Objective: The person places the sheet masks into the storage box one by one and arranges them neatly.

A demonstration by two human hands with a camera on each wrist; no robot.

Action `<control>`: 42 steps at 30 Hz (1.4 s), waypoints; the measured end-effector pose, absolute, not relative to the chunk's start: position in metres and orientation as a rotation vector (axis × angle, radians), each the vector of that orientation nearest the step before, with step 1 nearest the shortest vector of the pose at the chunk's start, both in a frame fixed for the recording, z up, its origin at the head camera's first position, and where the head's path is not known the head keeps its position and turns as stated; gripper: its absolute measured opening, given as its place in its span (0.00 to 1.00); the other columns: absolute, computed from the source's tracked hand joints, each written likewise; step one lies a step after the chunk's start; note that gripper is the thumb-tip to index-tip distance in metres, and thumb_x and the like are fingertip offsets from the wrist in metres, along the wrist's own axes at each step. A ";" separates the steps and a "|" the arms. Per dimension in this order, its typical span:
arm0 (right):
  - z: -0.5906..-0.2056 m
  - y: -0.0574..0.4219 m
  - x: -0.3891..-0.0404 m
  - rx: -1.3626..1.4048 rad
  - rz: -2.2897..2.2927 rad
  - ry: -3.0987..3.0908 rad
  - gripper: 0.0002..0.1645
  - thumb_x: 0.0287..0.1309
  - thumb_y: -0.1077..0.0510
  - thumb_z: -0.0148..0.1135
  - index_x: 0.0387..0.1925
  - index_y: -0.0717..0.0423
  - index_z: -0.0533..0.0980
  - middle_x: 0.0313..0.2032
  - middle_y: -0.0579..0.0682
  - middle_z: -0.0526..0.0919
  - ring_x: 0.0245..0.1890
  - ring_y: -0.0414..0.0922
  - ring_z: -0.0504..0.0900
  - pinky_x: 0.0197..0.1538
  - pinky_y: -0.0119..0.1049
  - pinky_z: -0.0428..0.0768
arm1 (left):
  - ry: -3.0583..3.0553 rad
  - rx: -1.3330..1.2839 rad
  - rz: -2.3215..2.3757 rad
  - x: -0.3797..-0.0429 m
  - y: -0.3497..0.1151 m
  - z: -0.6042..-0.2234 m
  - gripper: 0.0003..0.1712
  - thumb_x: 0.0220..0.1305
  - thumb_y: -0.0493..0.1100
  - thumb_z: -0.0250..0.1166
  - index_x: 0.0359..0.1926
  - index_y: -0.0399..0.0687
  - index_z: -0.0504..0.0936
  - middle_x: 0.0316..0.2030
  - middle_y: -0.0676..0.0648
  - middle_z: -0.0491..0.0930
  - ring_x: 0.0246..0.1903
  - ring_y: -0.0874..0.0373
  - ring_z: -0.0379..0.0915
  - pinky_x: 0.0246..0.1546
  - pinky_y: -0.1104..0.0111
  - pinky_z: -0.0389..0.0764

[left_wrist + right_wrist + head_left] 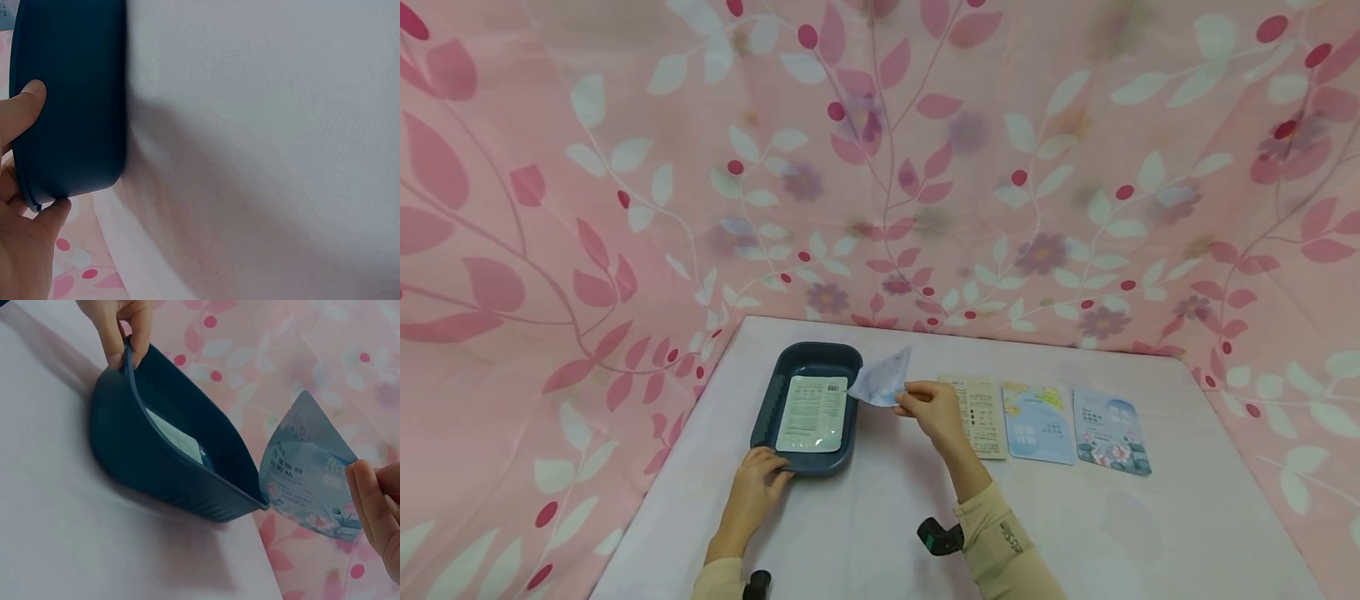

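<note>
A dark blue plastic basin (841, 463) stands at the left of the table, with a pale printed packet (812, 414) lying in it. My left hand (756, 492) grips the basin's near rim, thumb and fingers on either side of the wall, as the right wrist view also shows. Pinched by one corner in my right hand (934, 408) is a light blue face mask packet (306, 478). It hangs tilted in the air beside the basin's right side, above the table, its flat face bent a little.
Right of the basin lie a cream printed packet (983, 417), a blue packet with yellow flowers (1037, 423) and a blue packet with pink flowers (1108, 429), side by side on the white table (880, 517). A pink floral curtain (925, 167) surrounds the table.
</note>
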State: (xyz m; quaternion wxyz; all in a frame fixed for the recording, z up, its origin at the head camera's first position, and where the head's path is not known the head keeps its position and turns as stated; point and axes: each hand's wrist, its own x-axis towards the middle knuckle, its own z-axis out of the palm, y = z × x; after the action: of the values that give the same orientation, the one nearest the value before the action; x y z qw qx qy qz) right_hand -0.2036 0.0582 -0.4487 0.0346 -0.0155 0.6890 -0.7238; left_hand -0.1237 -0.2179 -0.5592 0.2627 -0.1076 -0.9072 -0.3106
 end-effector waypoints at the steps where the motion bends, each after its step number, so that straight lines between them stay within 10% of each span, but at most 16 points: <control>1: -0.448 0.057 -0.204 -0.060 -2.228 2.116 0.16 0.52 0.75 0.61 0.43 0.82 0.74 0.32 0.71 0.81 0.22 0.42 0.84 0.32 0.33 0.83 | -2.450 -0.293 -0.839 -0.124 -0.218 -0.559 0.13 0.34 0.26 0.76 0.25 0.38 0.84 0.27 0.47 0.81 0.40 0.46 0.75 0.44 0.53 0.77; 42: -0.485 0.002 -0.201 -0.086 -2.073 2.041 0.16 0.51 0.74 0.62 0.42 0.81 0.74 0.31 0.66 0.82 0.24 0.50 0.85 0.33 0.38 0.83 | -2.409 -0.316 -0.828 -0.124 -0.220 -0.562 0.14 0.33 0.25 0.76 0.24 0.39 0.84 0.26 0.48 0.80 0.38 0.47 0.75 0.42 0.56 0.76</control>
State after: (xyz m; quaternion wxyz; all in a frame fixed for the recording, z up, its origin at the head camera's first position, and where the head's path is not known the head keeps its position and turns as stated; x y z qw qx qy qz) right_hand -0.2009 0.0024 -0.4853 0.1153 -0.0295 0.6966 -0.7075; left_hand -0.1241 -0.2196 -0.5621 0.2836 -0.1182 -0.8999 -0.3093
